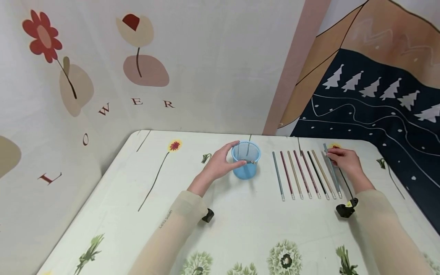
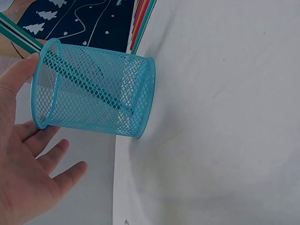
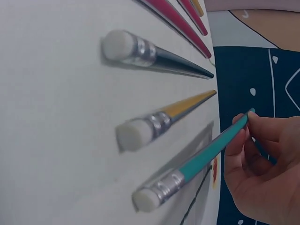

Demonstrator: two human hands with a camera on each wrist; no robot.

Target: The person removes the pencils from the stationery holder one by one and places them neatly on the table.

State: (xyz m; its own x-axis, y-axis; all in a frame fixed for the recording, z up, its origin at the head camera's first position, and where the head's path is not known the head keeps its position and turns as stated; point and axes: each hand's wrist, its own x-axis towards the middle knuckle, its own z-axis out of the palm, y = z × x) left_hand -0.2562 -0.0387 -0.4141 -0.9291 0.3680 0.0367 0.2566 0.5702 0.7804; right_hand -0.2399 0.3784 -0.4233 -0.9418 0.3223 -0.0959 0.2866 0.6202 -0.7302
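Observation:
In the head view my left hand [image 1: 221, 162] grips the blue mesh pencil cup [image 1: 245, 173] at its rim, thumb on one side and fingers on the other. The cup [image 2: 93, 89] stands upright on the table, and a green pencil [image 2: 21, 33] leans inside it with one end sticking out over the rim. My right hand [image 1: 345, 162] pinches a teal pencil [image 3: 206, 159] near its tip, between thumb and fingers. That pencil is tilted, its white eraser end low over the table and pointing toward me.
Left of the held pencil, several pencils lie in a row, among them a yellow pencil [image 3: 173, 110], a black pencil [image 1: 316, 172] and a red pencil [image 1: 287, 172]. A flower-print cloth covers the table [image 1: 240, 221]. Printed hangings [image 1: 213, 76] rise behind the table's far edge.

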